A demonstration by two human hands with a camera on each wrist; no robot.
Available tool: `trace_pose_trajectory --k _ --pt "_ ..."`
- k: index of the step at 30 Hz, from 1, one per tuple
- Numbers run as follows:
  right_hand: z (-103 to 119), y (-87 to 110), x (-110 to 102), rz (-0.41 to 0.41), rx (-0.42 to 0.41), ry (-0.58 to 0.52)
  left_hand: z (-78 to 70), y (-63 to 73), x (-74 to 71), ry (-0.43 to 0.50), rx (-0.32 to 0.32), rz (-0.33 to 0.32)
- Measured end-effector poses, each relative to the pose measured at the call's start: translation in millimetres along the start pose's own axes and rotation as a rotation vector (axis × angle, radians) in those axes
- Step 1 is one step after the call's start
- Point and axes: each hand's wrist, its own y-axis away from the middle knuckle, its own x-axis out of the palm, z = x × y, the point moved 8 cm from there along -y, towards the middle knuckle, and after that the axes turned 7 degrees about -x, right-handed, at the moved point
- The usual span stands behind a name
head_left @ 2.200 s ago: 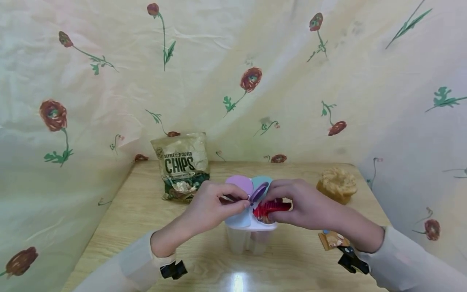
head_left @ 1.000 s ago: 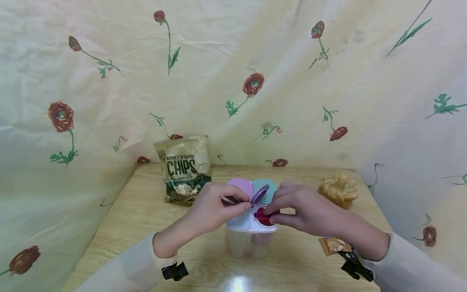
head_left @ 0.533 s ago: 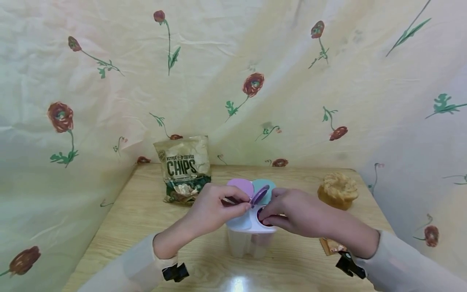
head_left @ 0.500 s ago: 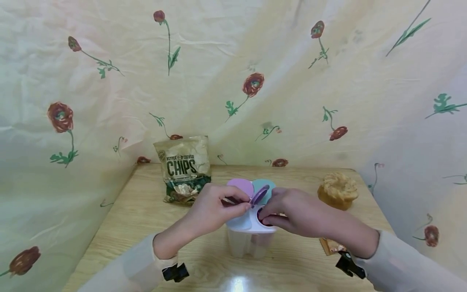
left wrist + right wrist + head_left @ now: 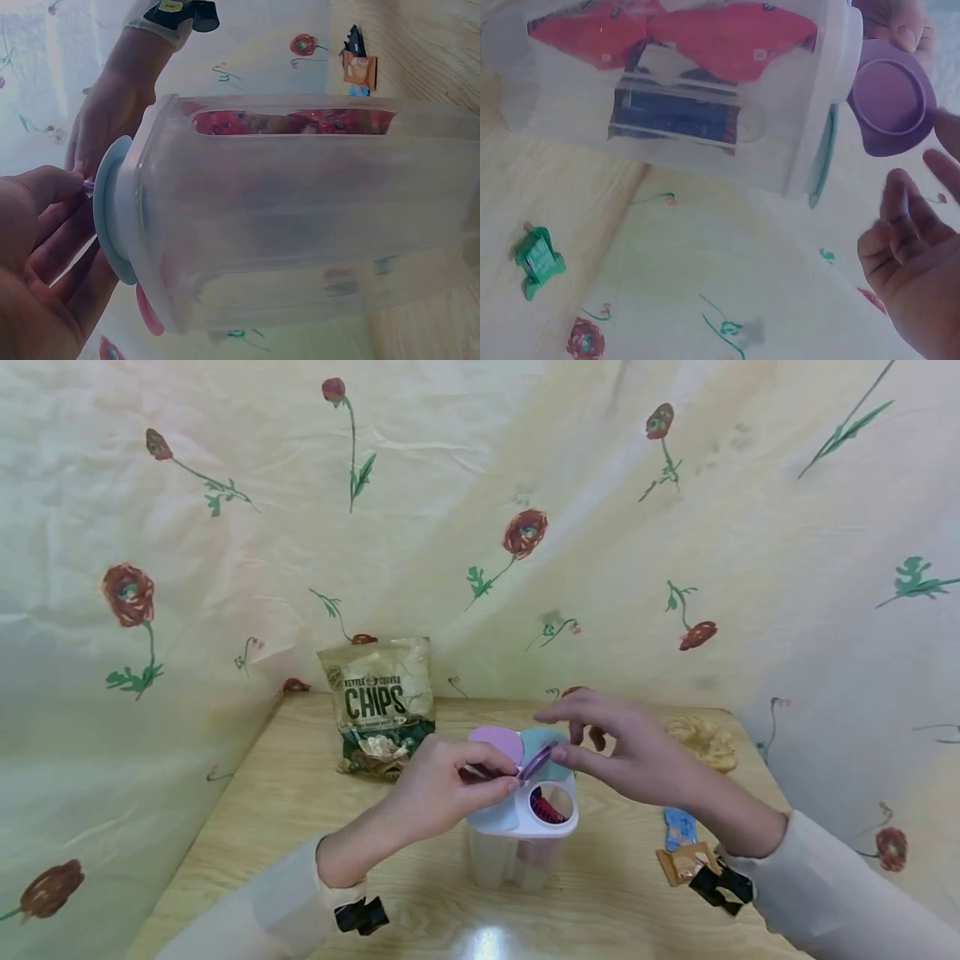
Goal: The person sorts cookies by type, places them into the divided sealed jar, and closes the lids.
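Note:
My left hand (image 5: pixel 435 785) pinches the hinge side of a raised purple lid (image 5: pixel 889 105) on a clear plastic food container (image 5: pixel 502 860). My right hand (image 5: pixel 637 752) is beside that lid, fingers spread and the thumb right at its free edge. Below the lid, a round opening in the white top (image 5: pixel 567 827) shows a red packet (image 5: pixel 546 808) inside. Through the wall, the right wrist view shows red packets (image 5: pixel 735 37) and a dark blue packet (image 5: pixel 675 112). The lilac (image 5: pixel 497 741), teal (image 5: pixel 542 739) and light blue (image 5: pixel 491 817) lids lie flat.
A bag of chips (image 5: pixel 378 710) stands at the back left. At the back right is a bread-like ring (image 5: pixel 703 739), partly behind the right hand. Blue (image 5: pixel 679 828) and orange (image 5: pixel 684 862) packets lie on the table's right; a green packet (image 5: pixel 540 259) shows in the right wrist view.
My right hand pushed the red packet down into the opening, let it go, and rose to the purple lid's edge with fingers spread. My left hand has kept its pinch.

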Motion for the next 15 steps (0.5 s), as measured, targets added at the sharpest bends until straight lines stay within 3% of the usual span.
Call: trace_pose_trajectory --k 4,8,12,15 --pt "0.0 -0.5 6.7 0.040 -0.066 -0.053 0.2 0.1 1.1 0.000 0.009 0.018" --pt "-2.4 3.1 8.6 0.029 -0.066 -0.118 4.7 1.1 -7.3 0.001 0.006 -0.039" --pt "-6.1 10.0 7.8 0.034 -0.050 -0.134 15.7 -0.1 -20.1 -0.082 -0.048 -0.117" --pt "-6.9 15.6 7.6 0.049 -0.054 -0.112 29.9 0.0 -24.1 -0.127 -0.121 -0.105"
